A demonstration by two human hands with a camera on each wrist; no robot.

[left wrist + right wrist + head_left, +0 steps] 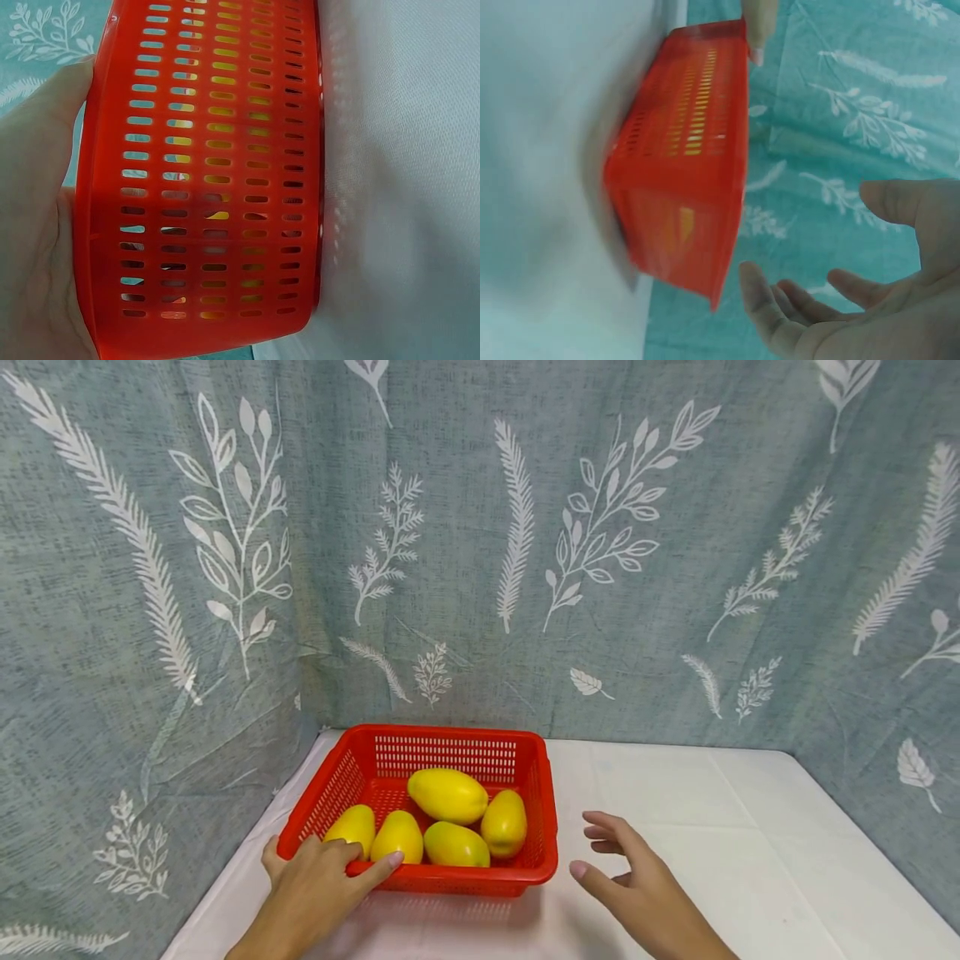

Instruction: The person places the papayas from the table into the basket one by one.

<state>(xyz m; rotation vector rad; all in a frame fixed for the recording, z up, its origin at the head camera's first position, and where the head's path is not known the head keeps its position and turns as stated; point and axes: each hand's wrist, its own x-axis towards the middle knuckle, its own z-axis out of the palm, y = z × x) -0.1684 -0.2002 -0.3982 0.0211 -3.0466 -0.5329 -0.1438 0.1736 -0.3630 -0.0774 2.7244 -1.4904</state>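
Note:
A red plastic basket with slotted walls stands on the white-covered table. Inside lie several yellow mango-like fruits, one larger than the others and one tinged green. At the basket's near left corner, my left hand grips the rim, its thumb along the front edge. The left wrist view shows that hand against the rim, with its fingertips hidden. My right hand is held off the basket's right side, fingers loosely bent and nothing in them. In the right wrist view a gap separates this hand from the basket.
White cloth covers the table, stretching to the right of the basket. A grey-green curtain with white leaf prints hangs behind the table and along both sides. The basket stands close to the table's left edge.

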